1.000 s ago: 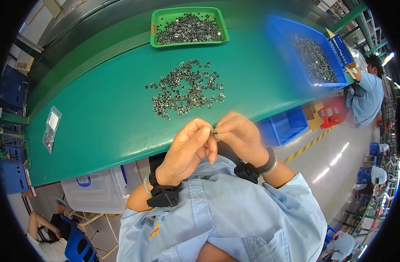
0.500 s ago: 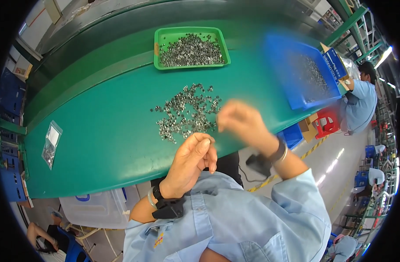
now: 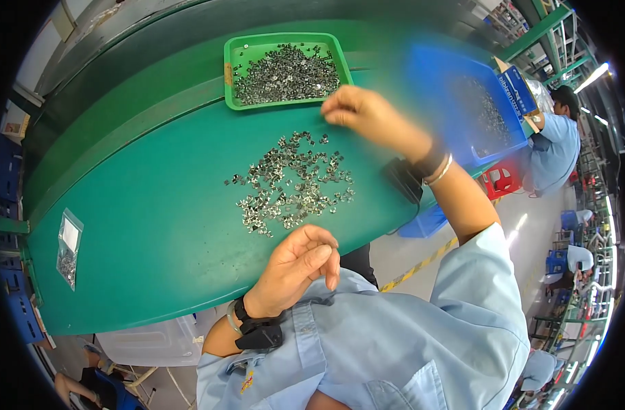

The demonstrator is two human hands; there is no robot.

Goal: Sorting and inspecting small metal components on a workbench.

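Observation:
Close to the table's front edge, my left hand (image 3: pixel 297 268) is curled, thumb against bent index finger. Anything small in that pinch is hidden. My right hand (image 3: pixel 370 117) is stretched out beside the lower right corner of a green tray (image 3: pixel 228 80), its fingers closed together; what they hold, if anything, is too small to make out. Inside the tray lies a heap of small shiny metal pieces (image 3: pixel 285 74). Between my two hands and the tray, a loose pile of small bent metal clips (image 3: pixel 292 181) is spread over the green tabletop (image 3: pixel 155 205).
A large blue bin (image 3: pixel 456 102) with more small metal parts stands at the right, a carton (image 3: pixel 517 92) behind it. At the far left lies a clear zip bag (image 3: pixel 69 253) of parts. A person in a light blue shirt (image 3: pixel 558 147) sits beyond the bin.
My right hand has moved away from the loose pile, up toward the green tray. My left hand keeps its curled pose. The whole view has shifted slightly.

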